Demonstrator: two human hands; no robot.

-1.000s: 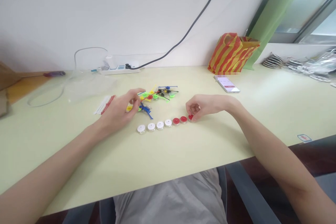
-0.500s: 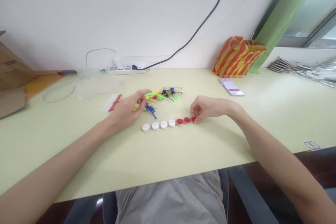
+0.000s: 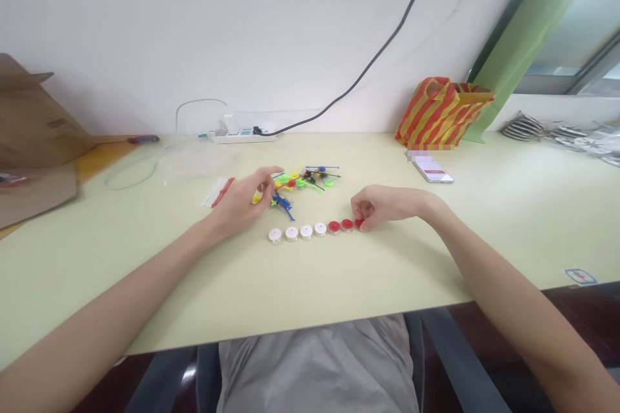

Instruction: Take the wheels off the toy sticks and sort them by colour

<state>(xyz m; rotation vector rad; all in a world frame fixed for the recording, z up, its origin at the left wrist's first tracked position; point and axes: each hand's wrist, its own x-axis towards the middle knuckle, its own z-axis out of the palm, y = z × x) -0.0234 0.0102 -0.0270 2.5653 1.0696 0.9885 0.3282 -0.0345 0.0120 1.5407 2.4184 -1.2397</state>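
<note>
A curved row of small round pieces with clear bases runs across the table: several white-topped pieces (image 3: 306, 232) on the left, then red-topped pieces (image 3: 334, 227). At the right end of that row, my right hand (image 3: 380, 206) pinches the last red-topped piece (image 3: 359, 223), which the fingers partly cover. My left hand (image 3: 247, 199) hovers at the near left of a loose pile of coloured plastic parts (image 3: 310, 179), index finger stretched, the others curled towards the thumb. A thin red stick shows by its fingertips; whether it is gripped is unclear. Blue parts (image 3: 282, 203) lie just right of this hand.
Red and white sticks (image 3: 223, 192) lie left of my left hand. Farther back are a power strip (image 3: 245, 136) with a dark cable, a phone (image 3: 433, 168) and a striped bag (image 3: 438, 116). A cardboard box (image 3: 39, 129) stands at the left.
The camera view has shifted slightly, bringing more of the cardboard box into view. Both hands stay at nearly the same places over the table, and the row looks unchanged.
</note>
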